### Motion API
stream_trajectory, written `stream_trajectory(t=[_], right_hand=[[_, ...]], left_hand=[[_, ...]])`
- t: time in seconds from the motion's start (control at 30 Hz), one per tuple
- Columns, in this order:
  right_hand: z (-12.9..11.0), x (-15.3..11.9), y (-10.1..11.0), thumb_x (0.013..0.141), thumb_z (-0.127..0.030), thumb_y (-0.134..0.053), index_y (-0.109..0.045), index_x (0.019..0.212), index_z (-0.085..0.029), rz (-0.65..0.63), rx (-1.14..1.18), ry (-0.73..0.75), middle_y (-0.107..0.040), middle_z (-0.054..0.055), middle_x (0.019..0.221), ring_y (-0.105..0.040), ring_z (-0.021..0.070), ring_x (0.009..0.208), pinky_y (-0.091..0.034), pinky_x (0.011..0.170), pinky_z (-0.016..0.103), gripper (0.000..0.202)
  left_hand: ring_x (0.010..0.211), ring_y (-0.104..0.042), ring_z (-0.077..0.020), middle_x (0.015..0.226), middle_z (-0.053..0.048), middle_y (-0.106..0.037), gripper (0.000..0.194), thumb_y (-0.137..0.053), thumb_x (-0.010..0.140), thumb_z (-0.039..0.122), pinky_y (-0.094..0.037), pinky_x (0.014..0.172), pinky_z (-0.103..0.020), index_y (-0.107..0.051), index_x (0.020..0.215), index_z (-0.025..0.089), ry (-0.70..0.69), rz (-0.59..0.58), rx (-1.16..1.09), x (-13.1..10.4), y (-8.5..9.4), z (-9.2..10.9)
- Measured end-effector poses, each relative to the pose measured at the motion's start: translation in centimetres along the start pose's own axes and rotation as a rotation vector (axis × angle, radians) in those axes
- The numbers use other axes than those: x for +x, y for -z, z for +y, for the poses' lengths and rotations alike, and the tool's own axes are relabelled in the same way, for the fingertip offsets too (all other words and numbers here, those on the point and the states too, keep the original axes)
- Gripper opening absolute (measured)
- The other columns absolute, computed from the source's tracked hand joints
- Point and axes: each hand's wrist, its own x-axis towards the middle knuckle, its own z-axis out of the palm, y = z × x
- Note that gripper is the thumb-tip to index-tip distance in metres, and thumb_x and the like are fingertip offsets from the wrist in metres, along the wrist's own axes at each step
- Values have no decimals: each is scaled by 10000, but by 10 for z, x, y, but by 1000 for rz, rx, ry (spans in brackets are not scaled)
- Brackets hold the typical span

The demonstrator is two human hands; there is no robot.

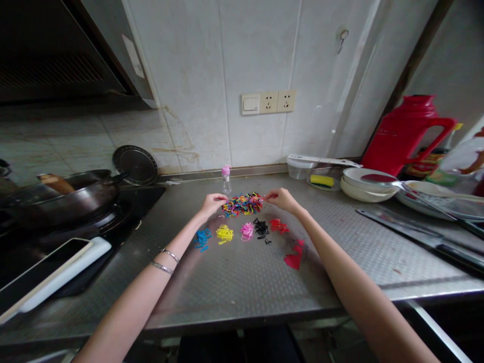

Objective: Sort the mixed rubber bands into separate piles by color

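Observation:
A heap of mixed-colour small rubber bands (242, 204) lies on the metal counter between my two hands. At its left end, my left hand (213, 204) is closed in a pinch; whatever its fingertips hold is too small to make out. My right hand (283, 198) pinches at the right end, with a red bit of band at the fingertips. Nearer to me lie separate piles of blue bands (203, 239), yellow bands (225, 234), pink bands (247, 231), black bands (260, 227) and red bands (279, 226). A small clear bottle with a pink cap (226, 174) stands behind the heap.
Torn red pieces (294, 256) lie beside my right forearm. On the left are a wok (64, 196) on the stove and a white-edged object (71, 275). Bowls (365, 189), a knife (408, 234), a yellow sponge (321, 180) and a red thermos (403, 133) occupy the right.

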Motion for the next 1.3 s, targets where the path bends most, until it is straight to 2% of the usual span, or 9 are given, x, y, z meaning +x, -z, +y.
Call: stream_trajectory(t=[0.1,0.23,0.37,0.43,0.57,0.7,0.8,1.13,1.3], right_hand=[[0,-1,24,674,-324,-556,-643,846,-120,-113,223,-32,-652,46,738,-544,113,613,-391,495,186,280],[-3,-12,49,611,-304,-602,-641,812,-137,-388,309,-95,-655,38,763,-548,104,643,-395,488,165,264],[-2,-21,55,574,-254,-618,-659,812,-164,-663,261,-221,-666,32,774,-571,115,673,-400,490,157,258],[0,-21,55,575,-257,-620,-664,835,-177,-698,246,-251,-670,37,783,-581,122,680,-404,490,158,276],[3,-17,50,612,-309,-600,-670,822,-161,-487,216,-197,-665,46,770,-566,112,639,-401,471,160,266],[9,-11,38,644,-299,-554,-657,793,-116,-250,223,-145,-635,45,679,-530,95,573,-385,442,158,258],[13,-9,24,645,-267,-524,-651,778,-105,-175,221,-140,-602,22,603,-500,85,520,-369,425,158,246],[17,-12,2,637,-251,-501,-663,778,-99,-95,171,-143,-584,-4,564,-462,76,470,-360,451,173,263],[17,-9,-4,666,-265,-506,-678,778,-113,-24,41,-46,-620,12,610,-518,106,554,-380,519,185,256]], left_hand=[[449,-410,-56,614,-21,-608,232,-599,629,219,-256,386,-163,-664,824,112,43,44,-8,-1,8,-4],[447,-419,-65,596,-22,-603,226,-593,629,198,-251,374,-165,-662,826,111,84,80,14,0,14,-9],[498,-479,-87,604,-35,-619,189,-585,628,162,-336,441,-182,-669,790,112,46,73,73,6,17,-21],[561,-521,-100,648,-42,-639,160,-584,616,144,-383,512,-193,-669,748,112,-8,41,120,11,18,-28],[633,-561,-126,676,-35,-655,143,-596,592,166,-413,605,-217,-671,705,119,-100,-152,265,17,29,-36],[615,-559,-131,647,-24,-649,171,-600,597,230,-404,601,-218,-682,705,127,-166,-370,377,14,41,-30],[604,-548,-125,646,-26,-648,186,-608,604,264,-389,581,-208,-685,707,129,-203,-458,386,10,42,-24],[551,-517,-111,600,-28,-633,165,-577,605,230,-364,550,-203,-678,652,109,-211,-482,414,8,33,-26],[530,-509,-112,579,-27,-627,156,-564,594,204,-356,533,-206,-680,635,107,-204,-480,396,10,32,-28]])
